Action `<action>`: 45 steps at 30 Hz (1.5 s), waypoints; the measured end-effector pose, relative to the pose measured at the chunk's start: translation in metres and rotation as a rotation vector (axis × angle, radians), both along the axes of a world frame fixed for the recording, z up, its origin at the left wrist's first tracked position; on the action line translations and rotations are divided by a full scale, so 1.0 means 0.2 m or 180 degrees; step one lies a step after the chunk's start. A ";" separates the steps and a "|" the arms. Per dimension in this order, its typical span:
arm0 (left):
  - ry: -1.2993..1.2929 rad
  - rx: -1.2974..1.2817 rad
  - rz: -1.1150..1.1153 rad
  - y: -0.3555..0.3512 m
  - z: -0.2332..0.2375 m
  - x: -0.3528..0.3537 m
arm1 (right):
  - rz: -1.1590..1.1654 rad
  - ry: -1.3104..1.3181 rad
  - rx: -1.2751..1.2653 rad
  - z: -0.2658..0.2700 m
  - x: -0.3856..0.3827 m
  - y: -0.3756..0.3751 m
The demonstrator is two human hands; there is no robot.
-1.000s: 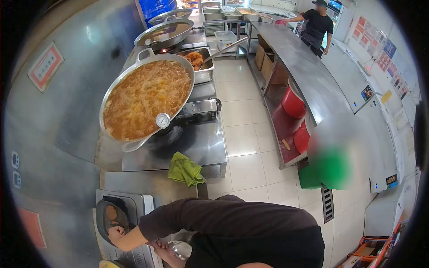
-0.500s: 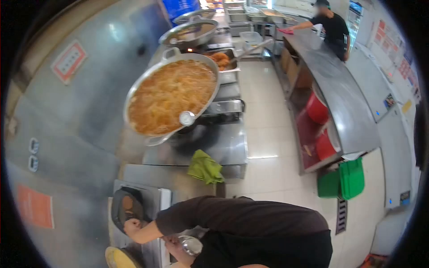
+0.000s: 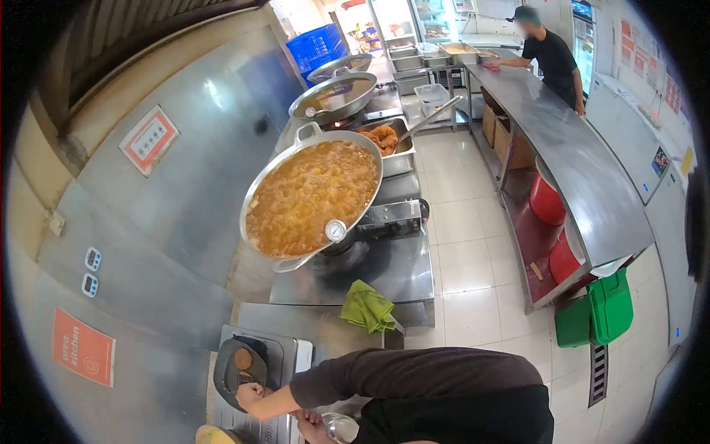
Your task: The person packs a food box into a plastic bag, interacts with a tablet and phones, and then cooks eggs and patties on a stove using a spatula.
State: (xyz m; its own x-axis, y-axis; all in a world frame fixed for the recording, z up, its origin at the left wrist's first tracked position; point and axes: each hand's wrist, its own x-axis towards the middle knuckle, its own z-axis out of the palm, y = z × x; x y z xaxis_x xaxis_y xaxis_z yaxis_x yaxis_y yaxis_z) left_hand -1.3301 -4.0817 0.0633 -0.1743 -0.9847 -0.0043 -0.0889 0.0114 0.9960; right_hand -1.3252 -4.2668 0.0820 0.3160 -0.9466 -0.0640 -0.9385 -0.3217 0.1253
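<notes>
A dark frying pan (image 3: 231, 385) sits on a portable gas stove (image 3: 285, 385) with a round brown patty (image 3: 242, 359) and a smaller brown piece in it. My right hand (image 3: 251, 396) is closed over the pan's near side; what it grips is too small to make out. Lower down, my left hand (image 3: 310, 428) has its fingers curled, and its contents are hidden. Right beside that hand is a shiny metal bowl (image 3: 342, 427), partly covered by my dark clothing. Part of a yellowish round container (image 3: 214, 434) shows at the bottom edge.
A large wok of bubbling oil (image 3: 314, 196) with a dial thermometer (image 3: 336, 231) stands farther along the counter. Near it are a green cloth (image 3: 367, 305) and a tray of fried food (image 3: 383, 139). A co-worker (image 3: 551, 55) reaches over the steel table (image 3: 547, 133). A green bin (image 3: 610, 307) stands below.
The camera has tilted, so the scene sits lower and farther right. My right hand stays at the pan and my left beside the bowl. The co-worker's hand still rests on the far table.
</notes>
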 end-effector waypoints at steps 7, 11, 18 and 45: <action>-0.0023 0.0116 0.0099 0.01 0.01 0.02 | -0.0365 -0.0327 0.0045 -0.08 0.08 -0.04; 0.0729 0.0741 0.0444 -0.11 -0.26 0.12 | 0.0108 -0.0282 0.0032 -0.06 0.02 0.01; 0.2285 0.1180 0.0418 -0.34 -0.62 0.26 | -0.0623 -0.1209 -0.0372 -0.18 0.04 0.02; 0.1664 0.1680 0.1257 -0.27 -0.46 0.22 | 0.0581 -0.0594 0.0012 0.26 -0.42 -0.20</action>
State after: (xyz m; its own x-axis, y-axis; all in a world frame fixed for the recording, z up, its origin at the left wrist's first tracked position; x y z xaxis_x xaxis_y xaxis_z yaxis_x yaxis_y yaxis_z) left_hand -1.2853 -4.1350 -0.0290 0.0752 -0.8652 -0.4958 0.4858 -0.4024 0.7759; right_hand -1.4090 -4.3074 0.1335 0.4883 -0.8726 0.0080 -0.8716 -0.4881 -0.0460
